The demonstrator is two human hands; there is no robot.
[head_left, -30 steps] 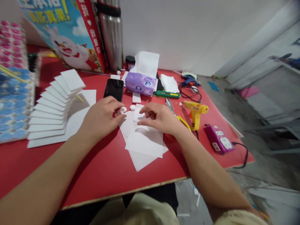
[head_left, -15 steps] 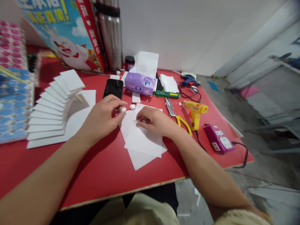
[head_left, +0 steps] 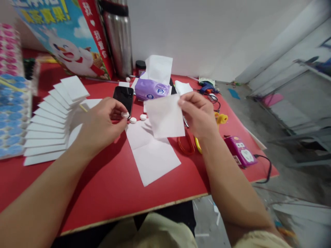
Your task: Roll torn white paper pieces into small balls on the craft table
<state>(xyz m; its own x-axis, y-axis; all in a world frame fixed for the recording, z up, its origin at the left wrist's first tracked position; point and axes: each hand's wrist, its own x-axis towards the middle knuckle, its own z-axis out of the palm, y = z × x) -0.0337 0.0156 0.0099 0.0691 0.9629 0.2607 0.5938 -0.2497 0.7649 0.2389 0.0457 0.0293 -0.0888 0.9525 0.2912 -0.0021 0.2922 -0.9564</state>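
My left hand (head_left: 104,122) pinches a small white round piece (head_left: 125,115) just in front of the black phone (head_left: 123,97). Two more round pieces, one of them the nearer white disc (head_left: 133,120), lie on the table to its right. My right hand (head_left: 198,112) grips the upper right corner of a white paper square (head_left: 167,117), lifted above the table. Below it a creased white sheet (head_left: 155,160) lies flat on the red table (head_left: 108,193). The lifted square hides part of that sheet.
A fan of white boards (head_left: 46,134) stands at left. Behind are a steel bottle (head_left: 119,44), a picture box (head_left: 69,44) and a purple tissue pack (head_left: 151,89). At right are yellow-handled scissors (head_left: 198,145), a partly hidden yellow glue gun (head_left: 221,119) and a purple power box (head_left: 240,151).
My right hand has lifted the upper paper square off the lower sheet and moved up and right. My left hand has shifted slightly left and raised a round piece.
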